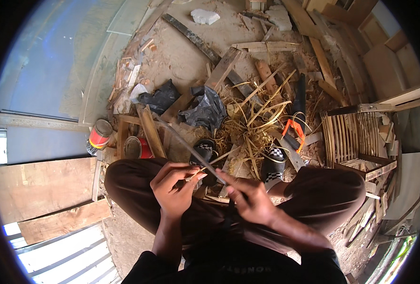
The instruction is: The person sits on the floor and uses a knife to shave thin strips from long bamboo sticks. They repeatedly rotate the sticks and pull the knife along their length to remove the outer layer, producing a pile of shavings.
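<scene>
My left hand (174,187) is closed in a pinch on a thin pale wooden strip (223,156), which points up and to the right over my shoes. My right hand (251,198) wraps round the near end of a long knife (186,144); its handle is hidden in my fist. The narrow grey blade slants up and left, crossing the strip just beside my left fingertips. Whether edge and strip touch, I cannot tell. Below the hands, a heap of curled pale shavings and strips (252,123) lies between and beyond my checkered shoes (275,158).
An orange-handled saw (296,135) lies right of the shavings. Black plastic bags (205,109) and boards (224,68) litter the floor ahead. Two paint cans (100,133) stand at left. A slatted wooden frame (354,137) is at right, near wood scraps.
</scene>
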`<state>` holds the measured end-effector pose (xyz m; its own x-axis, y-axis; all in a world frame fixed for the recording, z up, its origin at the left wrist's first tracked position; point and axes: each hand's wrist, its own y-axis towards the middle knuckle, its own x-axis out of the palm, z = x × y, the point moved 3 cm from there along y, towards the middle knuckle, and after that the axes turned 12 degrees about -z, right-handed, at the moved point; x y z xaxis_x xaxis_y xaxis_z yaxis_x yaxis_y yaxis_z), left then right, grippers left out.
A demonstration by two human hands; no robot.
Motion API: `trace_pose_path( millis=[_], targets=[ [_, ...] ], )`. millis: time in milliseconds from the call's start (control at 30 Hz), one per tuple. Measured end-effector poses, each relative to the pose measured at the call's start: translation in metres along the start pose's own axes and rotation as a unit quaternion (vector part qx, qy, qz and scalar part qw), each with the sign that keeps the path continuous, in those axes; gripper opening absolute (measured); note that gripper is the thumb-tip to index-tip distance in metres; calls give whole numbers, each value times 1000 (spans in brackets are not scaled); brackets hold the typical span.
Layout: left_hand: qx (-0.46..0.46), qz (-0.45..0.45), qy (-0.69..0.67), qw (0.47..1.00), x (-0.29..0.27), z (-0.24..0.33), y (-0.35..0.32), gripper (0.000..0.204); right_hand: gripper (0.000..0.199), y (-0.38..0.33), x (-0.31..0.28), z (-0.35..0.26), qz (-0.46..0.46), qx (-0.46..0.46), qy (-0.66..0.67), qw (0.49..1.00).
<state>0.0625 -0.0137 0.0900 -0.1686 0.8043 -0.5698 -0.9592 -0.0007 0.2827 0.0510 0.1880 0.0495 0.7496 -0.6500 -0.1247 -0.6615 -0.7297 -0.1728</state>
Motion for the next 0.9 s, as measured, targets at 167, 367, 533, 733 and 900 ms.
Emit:
trace_pose_path(
  millis=[167, 367, 533, 733, 900],
  targets=[
    [13, -19, -5, 1000, -5, -13, 4, 17, 41, 4, 29, 7, 87, -103, 21, 991],
    [15, -59, -60, 996, -7, -16, 3, 24, 29, -9, 31, 84, 87, 103, 89, 987],
    [0, -55, -75, 996, -2, -17, 5, 26, 17, 3, 21, 1, 57, -50, 89, 993],
    [-29, -66, -63, 995, -8, -18, 11, 25, 29, 4, 26, 94, 90, 191, 168, 963],
    [-30, -41, -87, 995, 3, -18, 8, 24, 39, 5, 27, 46, 112, -29, 126, 985]
  ],
)
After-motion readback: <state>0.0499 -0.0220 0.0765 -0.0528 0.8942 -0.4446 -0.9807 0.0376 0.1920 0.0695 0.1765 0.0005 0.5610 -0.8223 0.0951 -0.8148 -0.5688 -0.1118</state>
